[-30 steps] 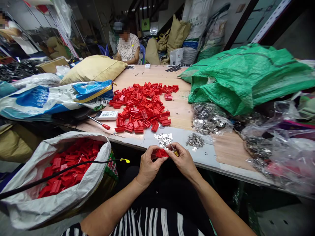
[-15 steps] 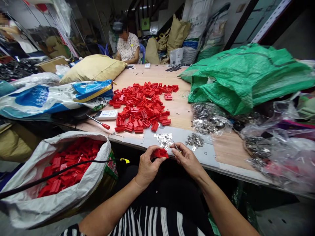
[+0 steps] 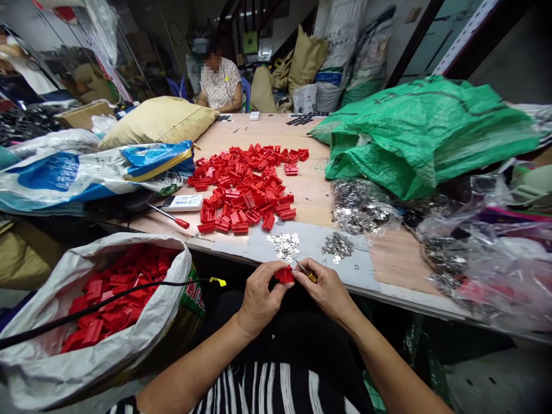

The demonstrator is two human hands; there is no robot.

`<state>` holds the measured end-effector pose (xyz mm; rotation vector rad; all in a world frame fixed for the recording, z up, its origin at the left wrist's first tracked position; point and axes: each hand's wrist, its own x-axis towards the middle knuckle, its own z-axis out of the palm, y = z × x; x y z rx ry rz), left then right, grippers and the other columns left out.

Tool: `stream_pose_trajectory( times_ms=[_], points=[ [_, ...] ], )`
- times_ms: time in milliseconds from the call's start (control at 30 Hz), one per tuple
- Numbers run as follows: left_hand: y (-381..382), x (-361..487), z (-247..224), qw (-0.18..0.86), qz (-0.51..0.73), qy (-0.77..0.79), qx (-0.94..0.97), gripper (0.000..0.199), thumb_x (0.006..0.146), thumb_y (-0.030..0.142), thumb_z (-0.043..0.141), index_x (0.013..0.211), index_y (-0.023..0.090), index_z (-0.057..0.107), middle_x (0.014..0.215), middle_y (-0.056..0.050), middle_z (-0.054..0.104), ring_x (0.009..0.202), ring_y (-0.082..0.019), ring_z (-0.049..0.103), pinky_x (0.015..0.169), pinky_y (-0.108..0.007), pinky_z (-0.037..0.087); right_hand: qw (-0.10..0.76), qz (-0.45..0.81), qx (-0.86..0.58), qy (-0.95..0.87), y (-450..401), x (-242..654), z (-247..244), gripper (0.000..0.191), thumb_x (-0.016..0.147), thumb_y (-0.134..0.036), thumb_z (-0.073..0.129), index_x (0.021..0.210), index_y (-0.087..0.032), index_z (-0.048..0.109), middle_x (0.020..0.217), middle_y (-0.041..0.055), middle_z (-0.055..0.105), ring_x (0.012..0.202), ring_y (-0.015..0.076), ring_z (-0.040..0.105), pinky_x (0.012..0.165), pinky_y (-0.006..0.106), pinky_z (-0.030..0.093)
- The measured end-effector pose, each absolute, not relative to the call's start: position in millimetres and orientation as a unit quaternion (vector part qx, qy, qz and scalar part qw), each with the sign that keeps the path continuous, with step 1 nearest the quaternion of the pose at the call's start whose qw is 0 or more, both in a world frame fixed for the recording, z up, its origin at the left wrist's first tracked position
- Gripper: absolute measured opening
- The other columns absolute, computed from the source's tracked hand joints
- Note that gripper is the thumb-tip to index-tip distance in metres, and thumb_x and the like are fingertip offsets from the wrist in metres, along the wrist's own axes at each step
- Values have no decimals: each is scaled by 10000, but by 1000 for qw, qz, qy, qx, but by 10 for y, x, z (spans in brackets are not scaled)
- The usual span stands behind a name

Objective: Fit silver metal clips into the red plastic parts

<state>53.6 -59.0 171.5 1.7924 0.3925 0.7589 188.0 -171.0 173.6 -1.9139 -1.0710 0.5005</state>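
Between thumb and fingers, my left hand [image 3: 264, 296] grips a red plastic part [image 3: 284, 275] just in front of the table edge. My right hand [image 3: 324, 287] is closed on a thin tool with a yellowish handle [image 3: 311, 276], its metal shaft pointing up and left. The right fingertips are at the red part's right side. Beyond the hands, a pile of shiny flat metal pieces [image 3: 284, 246] and a darker metal pile [image 3: 337, 246] lie on a grey sheet [image 3: 359, 267]. A large heap of red parts [image 3: 241, 195] covers the table's middle.
An open white sack [image 3: 32, 351] of red parts stands at left, crossed by a black cable [image 3: 107, 302]. A red-handled tool [image 3: 181, 222] lies near a white box [image 3: 183, 202]. Green sacking [image 3: 414, 132] and bagged metal pieces [image 3: 366, 210] are at right. A person sits across the table.
The red part has turned in my left hand. My right hand has tilted the tool, showing more of its handle. The whole view has shifted slightly.
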Motion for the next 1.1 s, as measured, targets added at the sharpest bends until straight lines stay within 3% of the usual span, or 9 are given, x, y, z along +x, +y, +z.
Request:
stream_pose_trajectory(
  times_ms=[300, 467, 700, 867, 1100],
  points=[
    [-572, 535, 1670, 536, 330, 192, 753, 280, 776, 209, 677, 1052, 257, 663, 1003, -49, 705, 931, -214, 647, 879, -339, 488, 449, 192, -787, -376, -1667, 1827, 1712, 242, 850, -414, 523, 740, -202, 563, 624, -29, 530, 581, 133, 467, 552, 240, 362],
    [-558, 522, 1594, 548, 322, 219, 740, 262, 779, 229, 681, 1037, 227, 638, 998, -44, 697, 907, -192, 657, 869, -319, 504, 435, 145, -831, -315, -1658, 1905, 1685, 262, 834, -438, 522, 729, -206, 581, 649, -9, 599, 614, 158, 541, 594, 253, 389],
    [-542, 480, 1534, 548, 309, 214, 748, 250, 800, 231, 663, 1044, 208, 617, 987, -37, 685, 886, -164, 659, 848, -300, 519, 386, 86, -865, -308, -1747, 2076, 1690, 208, 840, -369, 490, 865, -227, 639, 890, 43, 719, 817, 221, 653, 721, 296, 436],
    [-537, 487, 1489, 577, 308, 228, 721, 284, 786, 267, 687, 1051, 210, 601, 982, -31, 682, 883, -161, 661, 844, -296, 525, 304, -7, -916, -263, -2034, 2351, 1685, 157, 833, -333, 521, 855, -218, 626, 835, 45, 705, 760, 225, 640, 648, 296, 405],
    [-616, 537, 1507, 602, 301, 212, 708, 291, 775, 271, 702, 1044, 213, 609, 991, -27, 689, 900, -159, 667, 852, -284, 529, 183, -35, -938, -293, -2120, 2375, 1617, 117, 874, -325, 542, 860, -226, 602, 843, 33, 680, 745, 217, 623, 594, 287, 362]
  ],
)
